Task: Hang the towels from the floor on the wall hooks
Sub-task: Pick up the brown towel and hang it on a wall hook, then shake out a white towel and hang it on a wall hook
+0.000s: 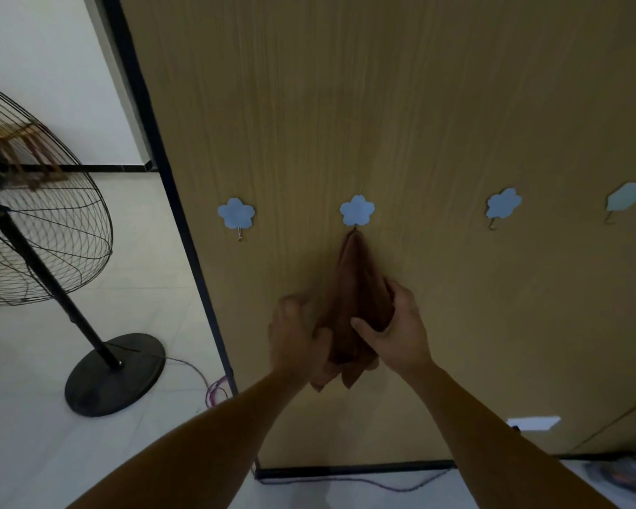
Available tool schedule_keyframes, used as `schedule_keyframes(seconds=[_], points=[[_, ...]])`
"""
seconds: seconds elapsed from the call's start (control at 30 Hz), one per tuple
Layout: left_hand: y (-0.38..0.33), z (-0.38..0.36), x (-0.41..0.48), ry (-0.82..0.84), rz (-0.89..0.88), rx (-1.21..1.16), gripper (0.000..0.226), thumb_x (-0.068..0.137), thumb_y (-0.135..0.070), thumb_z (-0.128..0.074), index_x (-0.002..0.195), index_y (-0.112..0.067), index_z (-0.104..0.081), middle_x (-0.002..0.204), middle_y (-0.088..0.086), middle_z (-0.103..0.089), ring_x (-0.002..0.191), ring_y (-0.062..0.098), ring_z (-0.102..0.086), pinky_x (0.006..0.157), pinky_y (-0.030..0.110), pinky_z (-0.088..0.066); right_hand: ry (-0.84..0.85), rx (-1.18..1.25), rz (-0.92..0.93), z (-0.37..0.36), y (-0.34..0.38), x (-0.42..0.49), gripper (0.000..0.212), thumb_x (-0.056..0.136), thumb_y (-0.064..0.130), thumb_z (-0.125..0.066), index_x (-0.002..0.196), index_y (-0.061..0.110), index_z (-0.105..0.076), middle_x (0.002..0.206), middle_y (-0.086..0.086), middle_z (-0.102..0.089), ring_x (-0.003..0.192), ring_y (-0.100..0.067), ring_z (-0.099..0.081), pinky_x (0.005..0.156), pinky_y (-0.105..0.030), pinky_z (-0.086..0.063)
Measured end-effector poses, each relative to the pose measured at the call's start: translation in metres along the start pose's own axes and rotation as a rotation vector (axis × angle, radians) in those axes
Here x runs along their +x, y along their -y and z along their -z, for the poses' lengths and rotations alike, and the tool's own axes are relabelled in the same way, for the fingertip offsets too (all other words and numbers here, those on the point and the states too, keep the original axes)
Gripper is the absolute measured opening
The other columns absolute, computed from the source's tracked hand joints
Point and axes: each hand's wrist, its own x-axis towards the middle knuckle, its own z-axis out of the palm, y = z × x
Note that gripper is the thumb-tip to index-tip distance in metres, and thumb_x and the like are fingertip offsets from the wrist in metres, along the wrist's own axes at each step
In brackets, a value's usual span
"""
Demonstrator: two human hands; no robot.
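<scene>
A brown towel (349,288) hangs from the second blue flower hook (357,210) on the wooden wall panel. My left hand (296,337) grips the towel's lower left side, somewhat blurred. My right hand (397,325) holds its lower right side, thumb across the front and fingers behind the cloth. Three other blue hooks carry nothing: one to the left (236,214), one to the right (503,204) and one at the far right (625,197).
A black standing fan (34,229) with a round base (116,372) stands on the white tiled floor at the left. Purple cables (217,389) run along the panel's foot. Some cloth (628,479) lies on the floor at the bottom right, blurred.
</scene>
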Motion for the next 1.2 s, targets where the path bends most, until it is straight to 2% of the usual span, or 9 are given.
schedule_keyframes(seconds=[0.13, 0.27, 0.37, 0.5, 0.57, 0.67, 0.77, 0.93, 1.2], points=[[-0.047, -0.006, 0.015, 0.071, -0.13, -0.24, 0.058, 0.075, -0.035, -0.053, 0.128, -0.012, -0.048, 0.111, -0.005, -0.053, 0.099, 0.009, -0.054, 0.08, 0.019, -0.042, -0.013, -0.052, 0.01, -0.006, 0.017, 0.008, 0.057, 0.084, 0.04, -0.066, 0.134, 0.023, -0.044, 0.124, 0.002, -0.057, 0.111, -0.017, -0.055, 0.092, -0.036, -0.048], [-0.043, -0.018, 0.026, 0.318, 0.028, -0.06, 0.036, 0.09, -0.02, -0.055, 0.124, -0.012, -0.045, 0.101, 0.001, -0.059, 0.095, 0.023, -0.062, 0.071, 0.028, -0.04, 0.139, -0.148, -0.093, -0.004, 0.02, 0.011, 0.031, 0.089, 0.022, -0.054, 0.12, 0.021, -0.052, 0.104, -0.003, -0.068, 0.096, -0.027, -0.064, 0.079, -0.035, -0.05], [-0.018, -0.013, 0.019, 0.449, 0.053, 0.059, 0.041, 0.086, -0.015, -0.06, 0.126, -0.015, -0.048, 0.112, 0.003, -0.061, 0.098, 0.022, -0.059, 0.073, 0.025, -0.039, 0.243, -0.242, -0.195, 0.0, 0.017, 0.002, 0.026, 0.09, 0.024, -0.053, 0.116, 0.02, -0.051, 0.104, -0.005, -0.068, 0.095, -0.03, -0.064, 0.071, -0.03, -0.046], [0.021, 0.002, -0.002, 0.712, 0.144, 0.079, 0.027, 0.064, -0.049, -0.077, 0.078, -0.034, -0.059, 0.072, -0.018, -0.06, 0.059, -0.007, -0.057, 0.045, 0.009, -0.038, 0.246, -0.263, -0.337, 0.003, 0.012, -0.028, 0.035, 0.084, 0.026, -0.061, 0.117, 0.018, -0.051, 0.107, -0.006, -0.065, 0.098, -0.029, -0.063, 0.079, -0.035, -0.051], [0.038, 0.007, -0.011, 0.798, 0.171, 0.192, 0.026, 0.073, -0.051, -0.069, 0.088, -0.031, -0.061, 0.09, -0.007, -0.063, 0.07, -0.008, -0.056, 0.059, 0.013, -0.043, 0.193, -0.3, -0.407, 0.004, 0.007, -0.051, 0.051, 0.082, 0.029, -0.067, 0.127, 0.016, -0.048, 0.12, -0.008, -0.059, 0.109, -0.029, -0.058, 0.088, -0.037, -0.05], [0.062, 0.007, -0.024, 0.922, 0.103, 0.474, 0.058, 0.091, -0.041, -0.055, 0.14, -0.013, -0.04, 0.14, 0.007, -0.048, 0.121, 0.019, -0.05, 0.096, 0.028, -0.042, 0.145, -0.404, -0.527, 0.003, 0.0, -0.09, 0.07, 0.087, 0.031, -0.064, 0.146, 0.013, -0.032, 0.142, -0.01, -0.043, 0.127, -0.028, -0.044, 0.102, -0.038, -0.043], [0.068, 0.001, -0.052, 1.028, -0.046, 0.47, 0.062, 0.093, -0.038, -0.051, 0.146, -0.013, -0.031, 0.145, 0.007, -0.043, 0.127, 0.023, -0.047, 0.101, 0.03, -0.041, 0.104, -0.426, -0.63, -0.001, -0.003, -0.138, 0.071, 0.089, 0.033, -0.061, 0.149, 0.013, -0.029, 0.147, -0.009, -0.037, 0.129, -0.027, -0.043, 0.104, -0.037, -0.042], [0.057, -0.018, -0.129, 1.112, -0.366, 0.516, 0.053, 0.089, -0.035, -0.051, 0.136, -0.014, -0.039, 0.135, 0.008, -0.044, 0.12, 0.026, -0.044, 0.096, 0.038, -0.044, 0.049, -0.458, -0.782, -0.002, -0.011, -0.255, 0.068, 0.091, 0.033, -0.058, 0.149, 0.015, -0.029, 0.152, -0.005, -0.032, 0.136, -0.026, -0.033, 0.107, -0.037, -0.036], [0.012, -0.058, -0.298, 1.425, -0.698, 0.459, 0.065, 0.092, -0.036, -0.05, 0.147, -0.013, -0.026, 0.154, 0.008, -0.021, 0.137, 0.027, -0.026, 0.109, 0.042, -0.032, -0.16, -0.474, -1.213, 0.065, -0.027, -0.477, 0.066, 0.089, 0.037, -0.06, 0.147, 0.019, -0.034, 0.15, -0.006, -0.036, 0.136, -0.027, -0.034, 0.108, -0.039, -0.035]])
